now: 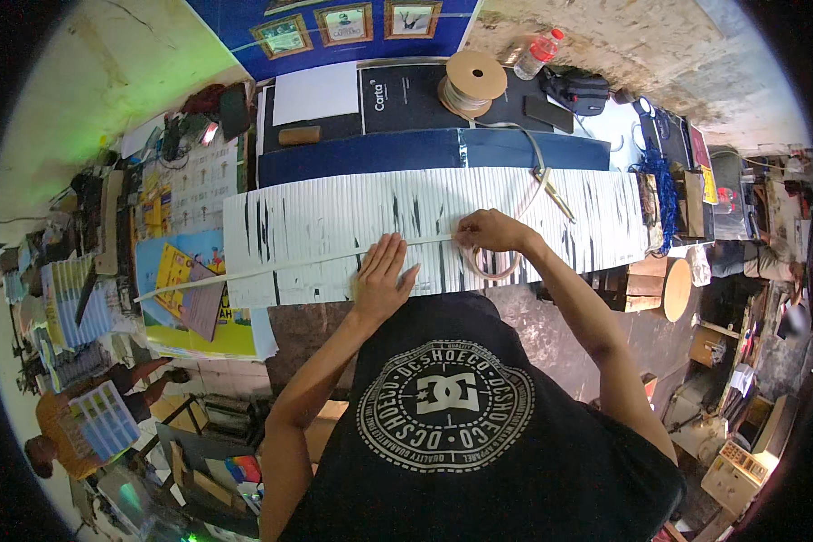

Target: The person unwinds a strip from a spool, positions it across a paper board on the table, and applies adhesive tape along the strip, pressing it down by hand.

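A long row of thin white paper blocks [316,208], with dark gaps between some of them, lies packed side by side across the table before me. Along it stretches a narrow pale ribbon [307,259], its end hanging past the row's left side. My left hand [384,275] presses flat on the ribbon, fingers stretched out. Farther right, my right hand [490,230] pinches the same ribbon between bent fingers. A loop of ribbon hangs below that hand, and more runs back toward a cardboard spool [474,77]. Beside my right hand lies a slim brass-coloured tool [558,197].
Behind the row are a dark blue strip [361,160], a white sheet [314,93], a small brown block [300,135], a phone [548,114] and a bottle [538,54]. Colourful printed sheets [199,298] lie at left. A person [77,420] holds a striped sheet at lower left.
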The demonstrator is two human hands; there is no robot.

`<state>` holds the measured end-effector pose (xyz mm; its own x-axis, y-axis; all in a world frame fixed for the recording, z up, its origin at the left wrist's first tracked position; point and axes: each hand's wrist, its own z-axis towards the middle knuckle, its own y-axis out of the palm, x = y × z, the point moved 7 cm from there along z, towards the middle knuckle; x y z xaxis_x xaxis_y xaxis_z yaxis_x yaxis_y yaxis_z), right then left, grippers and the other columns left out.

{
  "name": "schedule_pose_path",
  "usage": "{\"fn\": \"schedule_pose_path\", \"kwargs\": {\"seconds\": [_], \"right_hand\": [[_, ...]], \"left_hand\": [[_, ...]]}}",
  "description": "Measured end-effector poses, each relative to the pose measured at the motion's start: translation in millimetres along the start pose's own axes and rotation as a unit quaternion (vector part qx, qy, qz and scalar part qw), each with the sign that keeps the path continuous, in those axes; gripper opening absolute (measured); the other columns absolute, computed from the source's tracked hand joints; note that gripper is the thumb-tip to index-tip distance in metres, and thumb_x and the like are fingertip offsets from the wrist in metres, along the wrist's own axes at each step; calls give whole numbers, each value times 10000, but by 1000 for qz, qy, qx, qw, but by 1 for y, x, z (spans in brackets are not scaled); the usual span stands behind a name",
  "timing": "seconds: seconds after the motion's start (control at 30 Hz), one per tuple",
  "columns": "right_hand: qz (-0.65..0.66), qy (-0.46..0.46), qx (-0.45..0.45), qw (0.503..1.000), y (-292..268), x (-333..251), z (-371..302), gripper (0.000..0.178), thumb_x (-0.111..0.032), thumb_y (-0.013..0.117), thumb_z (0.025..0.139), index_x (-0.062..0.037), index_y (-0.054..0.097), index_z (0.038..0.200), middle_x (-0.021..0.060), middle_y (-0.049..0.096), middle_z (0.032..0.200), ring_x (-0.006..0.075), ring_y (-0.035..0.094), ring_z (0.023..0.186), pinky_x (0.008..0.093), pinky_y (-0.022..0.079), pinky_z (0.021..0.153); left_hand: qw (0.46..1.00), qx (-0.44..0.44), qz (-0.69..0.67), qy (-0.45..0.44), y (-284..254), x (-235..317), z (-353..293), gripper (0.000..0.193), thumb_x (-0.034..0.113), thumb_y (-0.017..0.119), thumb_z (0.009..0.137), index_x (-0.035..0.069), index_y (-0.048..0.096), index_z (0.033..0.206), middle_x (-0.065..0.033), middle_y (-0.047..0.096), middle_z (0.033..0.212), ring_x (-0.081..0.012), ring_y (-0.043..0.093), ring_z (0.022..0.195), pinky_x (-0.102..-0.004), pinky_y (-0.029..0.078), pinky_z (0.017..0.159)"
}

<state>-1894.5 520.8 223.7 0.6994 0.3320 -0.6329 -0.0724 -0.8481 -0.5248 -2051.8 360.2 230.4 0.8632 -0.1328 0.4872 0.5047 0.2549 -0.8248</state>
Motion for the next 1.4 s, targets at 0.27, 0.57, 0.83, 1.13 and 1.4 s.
{"fn": "schedule_pose_path", "kwargs": {"seconds": [0.27, 0.57, 0.83, 1.13, 1.4], "right_hand": [[-1, 17, 23, 1000, 2, -6, -7, 358, -347, 615, 904, -10, 715, 973, 201, 697, 837, 327, 685, 748, 408, 525, 711], [-65, 30, 64, 995, 5, -1, 0, 297, -334, 626, 865, -70, 736, 946, 196, 705, 876, 380, 686, 808, 452, 539, 769], [-62, 45, 92, 993, 4, 0, 0, 288, -328, 604, 850, -83, 745, 905, 219, 696, 859, 402, 681, 812, 468, 542, 770], [-121, 26, 23, 992, 1, -9, 8, 326, -302, 609, 868, -2, 731, 901, 208, 703, 826, 360, 696, 737, 431, 544, 711], [-73, 71, 2, 995, -30, 12, -18, 276, -262, 652, 889, -9, 740, 956, 149, 722, 791, 262, 701, 682, 377, 543, 690]], "left_hand": [[1000, 0, 5, 4, -1, -1, 0, 489, 260, 661, 882, -47, 585, 1254, -207, 551, 1344, -317, 477, 1313, -433, 354, 1100], [1000, -12, 15, 15, 0, -1, 2, 493, 268, 658, 893, -54, 581, 1258, -209, 550, 1345, -314, 478, 1313, -434, 364, 1095], [1000, -16, 14, 1, 1, 4, 4, 502, 279, 646, 889, -49, 579, 1263, -209, 523, 1375, -304, 455, 1335, -439, 330, 1119], [978, -186, 44, 88, 32, 43, 20, 654, 428, 429, 987, -7, 332, 1466, -144, 312, 1542, -271, 263, 1441, -417, 205, 1182], [974, -199, 63, 89, 33, 43, 22, 690, 469, 409, 983, -9, 317, 1472, -139, 290, 1552, -258, 260, 1442, -402, 215, 1179]]}}
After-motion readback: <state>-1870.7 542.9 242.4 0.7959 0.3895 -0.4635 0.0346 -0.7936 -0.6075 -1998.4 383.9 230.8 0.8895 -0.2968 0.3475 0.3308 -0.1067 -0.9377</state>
